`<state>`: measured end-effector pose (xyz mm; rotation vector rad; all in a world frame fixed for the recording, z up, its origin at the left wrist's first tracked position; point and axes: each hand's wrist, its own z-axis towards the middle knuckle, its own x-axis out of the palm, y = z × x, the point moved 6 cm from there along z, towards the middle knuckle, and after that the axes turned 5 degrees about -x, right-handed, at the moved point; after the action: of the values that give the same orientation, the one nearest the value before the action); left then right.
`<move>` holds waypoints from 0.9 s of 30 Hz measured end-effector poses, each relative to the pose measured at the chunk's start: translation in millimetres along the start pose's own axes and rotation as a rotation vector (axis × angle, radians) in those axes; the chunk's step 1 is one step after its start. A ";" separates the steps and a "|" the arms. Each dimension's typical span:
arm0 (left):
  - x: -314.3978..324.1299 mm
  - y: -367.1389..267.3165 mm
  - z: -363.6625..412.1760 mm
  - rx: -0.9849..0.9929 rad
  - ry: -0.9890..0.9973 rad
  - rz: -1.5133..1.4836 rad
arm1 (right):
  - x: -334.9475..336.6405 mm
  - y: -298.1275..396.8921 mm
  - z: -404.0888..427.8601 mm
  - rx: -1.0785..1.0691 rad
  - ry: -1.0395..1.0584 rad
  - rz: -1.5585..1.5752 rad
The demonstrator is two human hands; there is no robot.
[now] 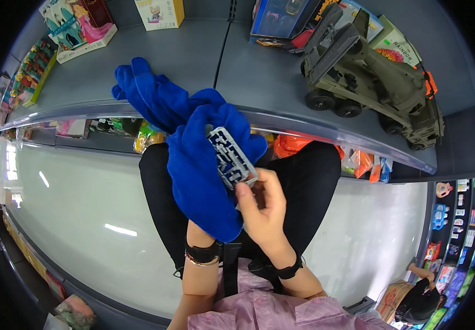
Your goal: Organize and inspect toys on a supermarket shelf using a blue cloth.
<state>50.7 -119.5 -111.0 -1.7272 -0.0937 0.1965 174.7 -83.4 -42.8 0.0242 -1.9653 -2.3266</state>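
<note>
A blue microfibre cloth (202, 165) drapes over my left hand (199, 235) and runs forward past the shelf edge. Only the wrist and heel of that hand show; its fingers are hidden beneath the fabric. On top of the cloth lies a grey plastic parts frame (232, 159), apparently a model-kit sprue with small pieces inside. The thumb and fingers of my right hand (264, 206) pinch its near right corner.
A grey shelf (175, 62) spans the front, with a clear edge strip. An olive toy military truck (369, 78) stands at right. Boxed toys include a castle set (80, 24) and a yellow-white box (159, 12). Bagged toys fill the lower shelf. Another person (418, 301) is beside a cardboard box (394, 297).
</note>
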 end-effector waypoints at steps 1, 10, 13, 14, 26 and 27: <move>-4.7 10.5 -0.7 0.099 -0.018 0.166 | -3.0 3.5 0.7 0.001 -0.023 0.084; -14.9 -61.9 8.6 0.638 -0.230 0.705 | -31.8 15.3 10.6 0.023 -0.069 0.364; -16.2 -111.6 15.5 0.806 -0.371 0.815 | -26.2 19.5 8.0 0.012 -0.018 0.317; -17.8 -122.8 15.6 0.840 -0.415 0.836 | -22.0 21.9 6.6 -0.006 0.002 0.286; -16.1 -126.0 26.7 0.875 -0.484 0.849 | -30.6 13.0 3.4 0.040 -0.022 0.306; -15.9 -125.9 27.5 0.872 -0.481 0.844 | -31.4 12.5 3.4 0.041 -0.023 0.305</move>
<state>36.2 -74.7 10.0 -0.7313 0.3370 1.0990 206.5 -79.5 -31.5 -0.2807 -1.8736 -2.1010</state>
